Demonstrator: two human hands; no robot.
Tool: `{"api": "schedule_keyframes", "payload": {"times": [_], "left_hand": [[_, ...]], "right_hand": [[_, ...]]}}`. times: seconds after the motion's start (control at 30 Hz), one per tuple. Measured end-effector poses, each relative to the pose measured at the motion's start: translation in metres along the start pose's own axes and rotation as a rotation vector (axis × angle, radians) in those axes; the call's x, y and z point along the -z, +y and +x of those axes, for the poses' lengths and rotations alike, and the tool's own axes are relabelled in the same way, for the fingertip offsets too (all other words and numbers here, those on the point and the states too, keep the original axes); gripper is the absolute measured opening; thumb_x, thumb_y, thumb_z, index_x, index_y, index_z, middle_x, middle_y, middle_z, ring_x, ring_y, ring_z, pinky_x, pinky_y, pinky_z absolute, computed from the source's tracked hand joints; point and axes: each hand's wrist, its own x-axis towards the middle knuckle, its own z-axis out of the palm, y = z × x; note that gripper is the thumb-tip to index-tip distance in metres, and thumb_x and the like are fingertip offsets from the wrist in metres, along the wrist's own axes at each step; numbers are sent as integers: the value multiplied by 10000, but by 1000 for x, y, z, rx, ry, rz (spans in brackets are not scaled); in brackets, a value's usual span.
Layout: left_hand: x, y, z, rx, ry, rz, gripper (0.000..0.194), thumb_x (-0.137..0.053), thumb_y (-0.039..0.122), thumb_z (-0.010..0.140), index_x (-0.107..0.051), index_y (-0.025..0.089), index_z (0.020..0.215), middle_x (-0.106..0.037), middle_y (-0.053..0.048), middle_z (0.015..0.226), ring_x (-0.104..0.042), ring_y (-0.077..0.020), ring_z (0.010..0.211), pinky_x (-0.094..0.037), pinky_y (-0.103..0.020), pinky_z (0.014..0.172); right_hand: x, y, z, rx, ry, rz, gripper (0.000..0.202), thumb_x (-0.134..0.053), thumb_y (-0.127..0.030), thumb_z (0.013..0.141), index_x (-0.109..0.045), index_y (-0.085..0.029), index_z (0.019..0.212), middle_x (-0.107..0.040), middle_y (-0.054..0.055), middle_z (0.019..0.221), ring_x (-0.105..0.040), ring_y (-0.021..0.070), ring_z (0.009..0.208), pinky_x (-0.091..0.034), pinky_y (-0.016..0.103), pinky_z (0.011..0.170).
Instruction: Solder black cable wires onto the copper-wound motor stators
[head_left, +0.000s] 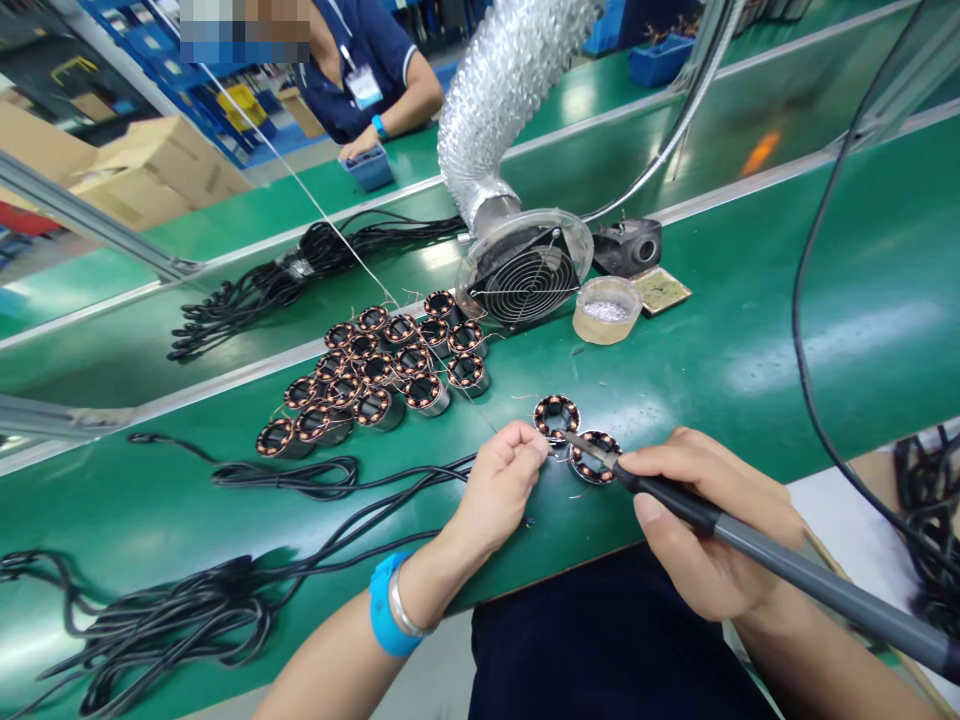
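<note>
The left hand (pixel 496 488) pinches its fingers together, on what is unclear, the right hand (pixel 716 530) clamps a soldering iron (pixel 795 571), and seemingly soldering at two wound rings (pixel 556 401) on the table (pixel 720 380) calls next for steady aim.

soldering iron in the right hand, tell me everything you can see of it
The soldering iron is long and slim, with a black front grip, a grey rear handle that looks like plastic, and a narrow, metallic-looking front end. It lies slantwise across the view, tip toward the far left, its rear running out at the right edge. The right hand grips it near the front. Its tip is by the farther coil ring; whether they touch is unclear.
</note>
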Motion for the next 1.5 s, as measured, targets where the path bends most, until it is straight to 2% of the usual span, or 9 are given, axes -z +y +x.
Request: {"api": "schedule_keyframes", "payload": {"times": [0.57,1.5], "left_hand": [[-1,-1,0,-3,-10,-3,226,-613,360,821,-503,187,728,-308,110,496,-185,-45,418,-173,-192,438],[1,-1,0,-14,-28,23,218,-570,350,850,-482,192,729,-288,114,499,-189,-52,427,-173,-189,434]], "right_hand": [[-3,-1,2,8,-52,-24,232,-552,-112,797,-659,-193,986,-622,7,660,-517,140,513,-447,283,484],[1,3,-7,-25,-22,35,229,-598,-96,780,-664,-153,992,-639,26,729,-506,128,575,-414,273,511]]}}
